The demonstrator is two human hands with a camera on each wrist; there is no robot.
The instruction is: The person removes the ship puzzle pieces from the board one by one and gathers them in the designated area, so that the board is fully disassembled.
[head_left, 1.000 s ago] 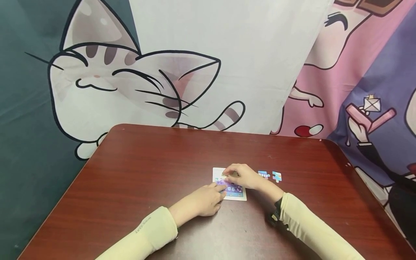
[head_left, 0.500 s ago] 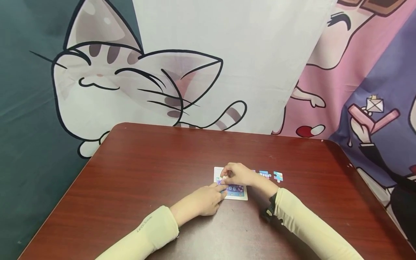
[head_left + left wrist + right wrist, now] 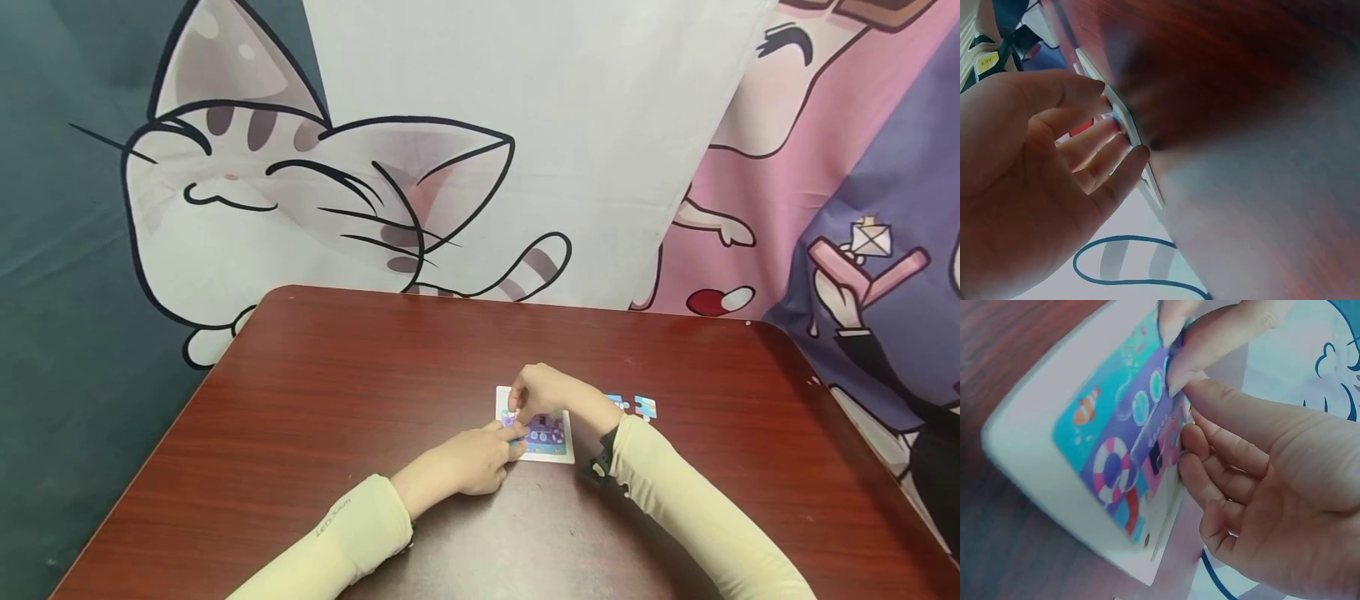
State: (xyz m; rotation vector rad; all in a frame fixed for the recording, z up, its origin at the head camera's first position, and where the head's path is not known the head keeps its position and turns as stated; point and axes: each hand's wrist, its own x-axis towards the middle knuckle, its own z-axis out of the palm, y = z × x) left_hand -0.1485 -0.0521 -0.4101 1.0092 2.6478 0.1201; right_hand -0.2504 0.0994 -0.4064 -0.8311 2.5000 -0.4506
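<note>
A white-framed jigsaw puzzle lies on the table in the head view, its picture purple and blue. In the right wrist view its pale rim surrounds a printed fish and a striped swim ring. My left hand rests its extended fingers on the puzzle's left part, holding nothing. The left wrist view shows that hand's palm and the puzzle's thin edge. Over the puzzle's upper left, my right hand has thumb and fingers curled together, pinching a puzzle piece mostly hidden by the fingertips.
Two loose puzzle pieces show right of the puzzle: a blue-and-orange one and another partly covered by my right wrist. The reddish-brown table reaches back to printed cloth hangings.
My right hand has risen at the knuckles and tilted steeper over the puzzle's upper left, its forearm shifting left and covering more of the loose pieces. The left hand stays on the puzzle.
</note>
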